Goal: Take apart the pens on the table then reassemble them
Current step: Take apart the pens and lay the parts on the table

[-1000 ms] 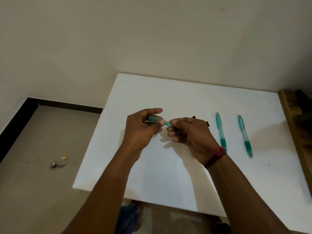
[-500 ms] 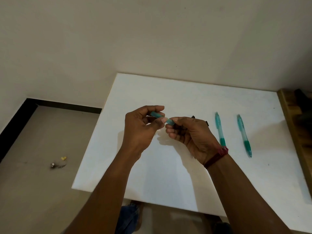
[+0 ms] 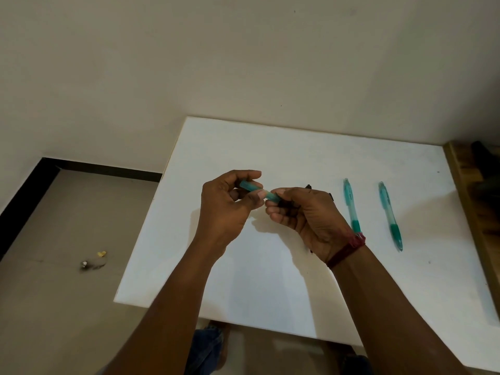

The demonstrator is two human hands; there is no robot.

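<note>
Both hands, left hand [image 3: 227, 209] and right hand [image 3: 303, 215], grip one teal pen [image 3: 259, 191].

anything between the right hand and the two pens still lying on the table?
Nothing visible. The nearer pen lies just right of the right hand, the farther pen beyond it, on bare white table. Both hands hold a teal pen.

Dim, warm light; soft shadows on the table [image 3: 270, 147]; slight wide-angle bowing.

3 teal pens [image 3: 351, 204], 2 hands [image 3: 227, 209]
</note>
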